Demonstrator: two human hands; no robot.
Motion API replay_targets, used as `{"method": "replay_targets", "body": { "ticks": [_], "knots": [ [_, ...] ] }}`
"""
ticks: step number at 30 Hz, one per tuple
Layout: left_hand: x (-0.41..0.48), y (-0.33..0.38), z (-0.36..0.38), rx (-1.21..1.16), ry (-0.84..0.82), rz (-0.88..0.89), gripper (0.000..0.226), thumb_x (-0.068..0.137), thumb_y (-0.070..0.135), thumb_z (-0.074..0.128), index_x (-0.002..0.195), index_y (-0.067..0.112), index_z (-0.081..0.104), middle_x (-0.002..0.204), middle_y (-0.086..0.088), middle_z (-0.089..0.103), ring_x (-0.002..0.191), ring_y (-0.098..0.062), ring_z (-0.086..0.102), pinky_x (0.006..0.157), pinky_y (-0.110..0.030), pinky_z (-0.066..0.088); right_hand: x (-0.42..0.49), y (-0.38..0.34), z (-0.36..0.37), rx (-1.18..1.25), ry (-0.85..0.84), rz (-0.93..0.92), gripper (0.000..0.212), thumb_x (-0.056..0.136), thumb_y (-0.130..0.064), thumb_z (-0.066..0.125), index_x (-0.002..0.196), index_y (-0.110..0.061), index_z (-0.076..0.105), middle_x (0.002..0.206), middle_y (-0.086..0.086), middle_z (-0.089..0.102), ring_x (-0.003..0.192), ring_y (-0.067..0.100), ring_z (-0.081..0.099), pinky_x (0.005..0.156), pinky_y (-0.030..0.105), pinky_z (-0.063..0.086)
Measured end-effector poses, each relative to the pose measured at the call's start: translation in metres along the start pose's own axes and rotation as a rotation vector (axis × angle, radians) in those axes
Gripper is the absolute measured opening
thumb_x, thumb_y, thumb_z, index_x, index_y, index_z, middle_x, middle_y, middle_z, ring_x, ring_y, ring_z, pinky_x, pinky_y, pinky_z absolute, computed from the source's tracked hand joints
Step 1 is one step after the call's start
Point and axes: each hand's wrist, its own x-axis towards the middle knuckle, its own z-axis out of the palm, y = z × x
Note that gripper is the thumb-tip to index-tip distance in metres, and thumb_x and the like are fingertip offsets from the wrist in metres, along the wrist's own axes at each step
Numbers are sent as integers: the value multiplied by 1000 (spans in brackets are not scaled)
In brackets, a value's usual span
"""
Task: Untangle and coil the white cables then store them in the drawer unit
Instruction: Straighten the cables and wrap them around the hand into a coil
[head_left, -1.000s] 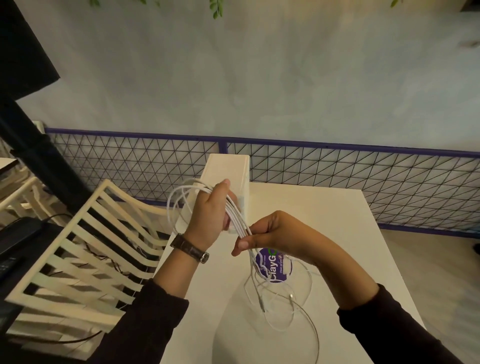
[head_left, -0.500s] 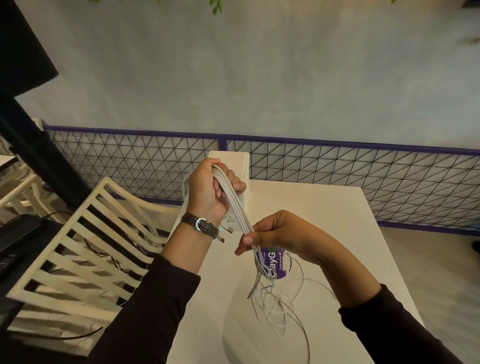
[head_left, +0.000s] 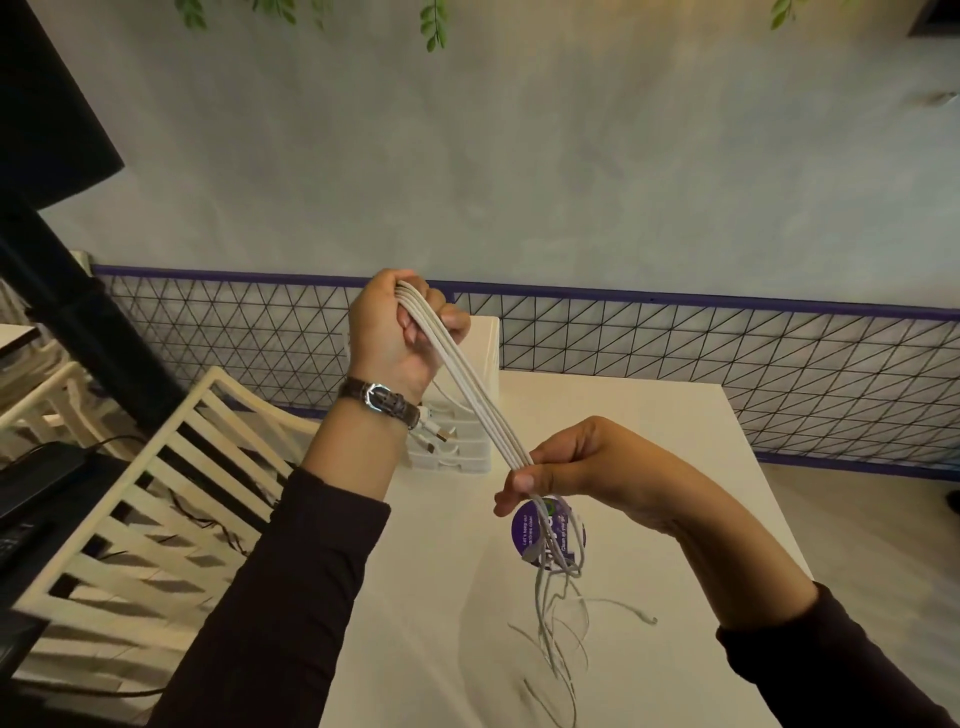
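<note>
A bundle of several white cables (head_left: 470, 387) runs taut from upper left to lower right above the white table (head_left: 649, 467). My left hand (head_left: 397, 332), with a watch on the wrist, grips the bundle's upper end in a fist. My right hand (head_left: 576, 462) pinches the same bundle lower down. Below that hand the loose ends (head_left: 558, 613) hang blurred over the tabletop. Cable plugs (head_left: 436, 431) dangle under my left wrist. The white drawer unit (head_left: 475, 415) stands at the table's far left, partly hidden behind my left hand and the cables.
A round purple sticker (head_left: 524, 527) lies on the table under my right hand. A white slatted chair (head_left: 156, 499) stands left of the table. A black wire-mesh fence with a purple rail (head_left: 727, 353) runs behind the table. Dark equipment (head_left: 36, 483) sits at far left.
My left hand has risen and pulled the cable bundle up and taut. My right hand held its place on the bundle, and the loose ends lifted off the table and swing.
</note>
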Motion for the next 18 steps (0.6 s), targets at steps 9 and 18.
{"method": "replay_targets", "body": {
  "ticks": [9, 18],
  "knots": [
    [9, -15, -46, 48, 89, -67, 60, 92, 16, 33, 32, 18, 35, 28, 7, 25, 25, -7, 24, 38, -13, 30, -12, 37, 7, 146, 114, 78, 18, 81, -25, 64, 80, -11, 76, 80, 6, 75, 75, 26, 69, 73, 33, 55],
    [4, -13, -58, 73, 81, -78, 59, 93, 18, 35, 34, 19, 36, 30, 8, 27, 27, -5, 26, 40, -14, 31, -6, 40, 23, 470, 129, 32, 19, 88, -21, 55, 101, -15, 67, 63, 10, 57, 52, 22, 46, 49, 27, 38]
  ]
}}
